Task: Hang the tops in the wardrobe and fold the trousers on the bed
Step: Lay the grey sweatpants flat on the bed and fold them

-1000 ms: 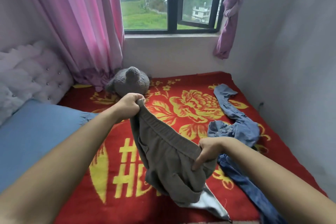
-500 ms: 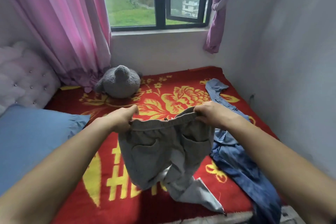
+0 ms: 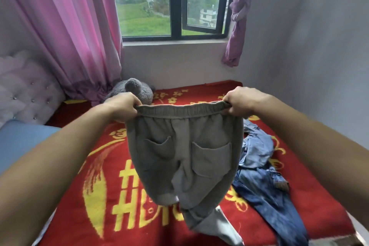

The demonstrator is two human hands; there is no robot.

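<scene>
At centre frame, the grey trousers (image 3: 185,158) hang above the red bed cover (image 3: 95,195) — left hand (image 3: 121,109) and right hand (image 3: 238,104) each clenched on an end of the elastic waistband. Soft, limp and light, they look best held there — legs drooping to the cover.

Large yellow letters on the red blanket (image 3: 159,236) read roughly "HD" in the near row, with an "H"-like shape above it, the rest hidden behind the trousers (image 3: 185,146).
</scene>
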